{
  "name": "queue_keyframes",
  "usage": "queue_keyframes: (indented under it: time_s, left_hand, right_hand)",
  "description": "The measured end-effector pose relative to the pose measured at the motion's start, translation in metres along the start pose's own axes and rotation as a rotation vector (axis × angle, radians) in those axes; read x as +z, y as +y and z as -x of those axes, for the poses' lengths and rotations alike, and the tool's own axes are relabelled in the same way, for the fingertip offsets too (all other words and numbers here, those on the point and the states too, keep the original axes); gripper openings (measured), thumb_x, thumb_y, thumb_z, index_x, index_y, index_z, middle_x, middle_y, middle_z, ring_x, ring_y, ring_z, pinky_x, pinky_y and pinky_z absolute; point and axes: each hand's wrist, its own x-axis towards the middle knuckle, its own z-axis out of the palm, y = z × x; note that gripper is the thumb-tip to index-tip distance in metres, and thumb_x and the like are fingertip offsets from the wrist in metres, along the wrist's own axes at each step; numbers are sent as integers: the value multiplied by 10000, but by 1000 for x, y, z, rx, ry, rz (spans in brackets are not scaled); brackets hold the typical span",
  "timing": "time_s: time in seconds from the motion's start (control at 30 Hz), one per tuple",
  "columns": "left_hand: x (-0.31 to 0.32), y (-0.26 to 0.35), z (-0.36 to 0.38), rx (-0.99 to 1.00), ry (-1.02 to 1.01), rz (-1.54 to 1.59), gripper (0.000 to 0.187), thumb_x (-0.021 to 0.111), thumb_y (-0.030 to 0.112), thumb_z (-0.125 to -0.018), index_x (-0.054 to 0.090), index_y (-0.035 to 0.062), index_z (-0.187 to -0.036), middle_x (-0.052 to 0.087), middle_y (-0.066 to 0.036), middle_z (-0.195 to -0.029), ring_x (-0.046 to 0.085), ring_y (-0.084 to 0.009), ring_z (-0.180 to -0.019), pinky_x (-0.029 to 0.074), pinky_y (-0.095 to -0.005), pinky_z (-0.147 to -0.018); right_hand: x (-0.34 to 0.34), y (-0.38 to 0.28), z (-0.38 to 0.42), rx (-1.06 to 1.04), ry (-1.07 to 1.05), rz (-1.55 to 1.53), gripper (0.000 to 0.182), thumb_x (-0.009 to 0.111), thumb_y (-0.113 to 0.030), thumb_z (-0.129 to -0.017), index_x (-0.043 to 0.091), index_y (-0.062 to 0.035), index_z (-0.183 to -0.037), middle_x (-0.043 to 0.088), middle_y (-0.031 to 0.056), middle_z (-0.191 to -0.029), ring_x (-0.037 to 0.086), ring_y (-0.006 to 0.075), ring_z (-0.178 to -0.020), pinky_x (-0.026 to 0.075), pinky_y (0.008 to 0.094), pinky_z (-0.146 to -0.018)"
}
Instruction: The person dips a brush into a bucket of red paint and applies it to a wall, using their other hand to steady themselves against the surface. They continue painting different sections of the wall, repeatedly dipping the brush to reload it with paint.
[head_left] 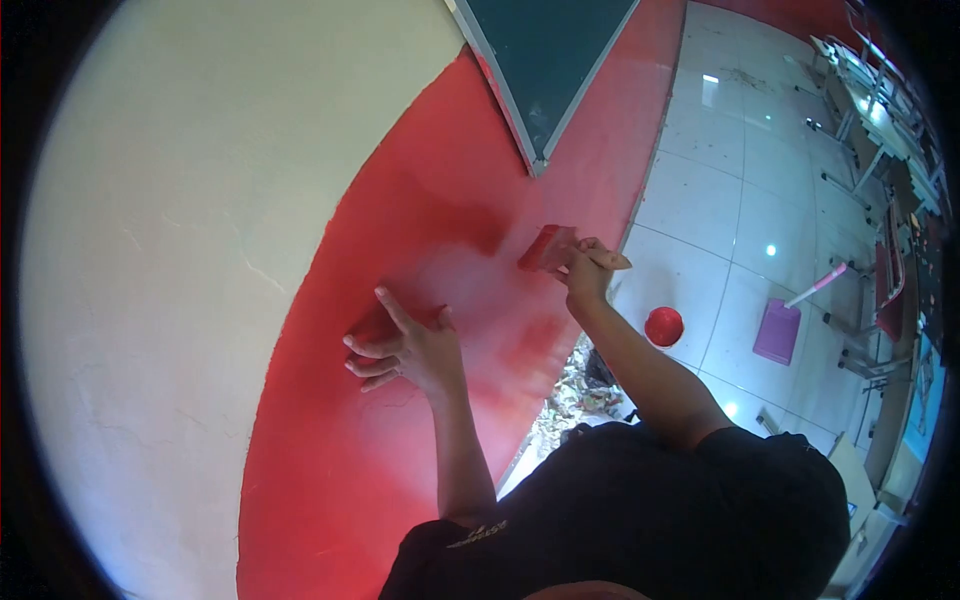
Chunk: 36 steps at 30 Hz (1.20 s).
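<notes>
My right hand (588, 278) is closed around the wooden handle of a wide paintbrush (548, 248). Red paint covers the bristles, which are close to the red-painted part of the wall (400, 230); contact cannot be made out. To the left, my left hand (425, 350) has its fingers spread and holds nothing. It is at the red wall, perhaps resting on it. The red coat looks darker in some patches and paler pink in others. On the floor below my right arm stands a round container of red paint (664, 326).
A dark green board (545, 80) with a metal frame hangs on the wall above my right hand. Cream wall (190, 250) borders the red. On the tiled floor (700, 190) are a purple dustpan (777, 330) and debris (575, 400). Desks (870, 120) line the right side.
</notes>
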Motion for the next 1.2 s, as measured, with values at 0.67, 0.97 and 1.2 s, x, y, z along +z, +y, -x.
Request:
queue_keyframes:
  time_s: [0.67,0.97,1.2]
  left_hand:
    - [2,1,1,50,17,-28,1295,903,565,-605,91,387,-1598,-111,-414,-1511,-18,-741,-1319,174,-897,-913]
    - [4,8,1,20,36,-140,1395,869,674,-575,30,269,-1614,-133,-461,-1475,-25,-748,-1296,195,-885,-898]
    - [8,3,1,33,62,-234,1432,843,731,-552,6,259,-1614,-171,-480,-1470,-38,-746,-1308,179,-870,-925]
  right_hand:
    - [-31,49,-16,152,44,-103,214,637,-31,-864,482,-151,-948,573,29,-1006,633,195,-890,587,408,-748]
    - [59,-24,5,-257,-292,-94,121,641,0,-859,607,-57,-961,644,28,-920,640,141,-793,557,296,-681]
    - [-1,27,-30,214,-171,-294,224,688,14,-869,500,-108,-880,622,39,-992,650,162,-928,600,341,-764]
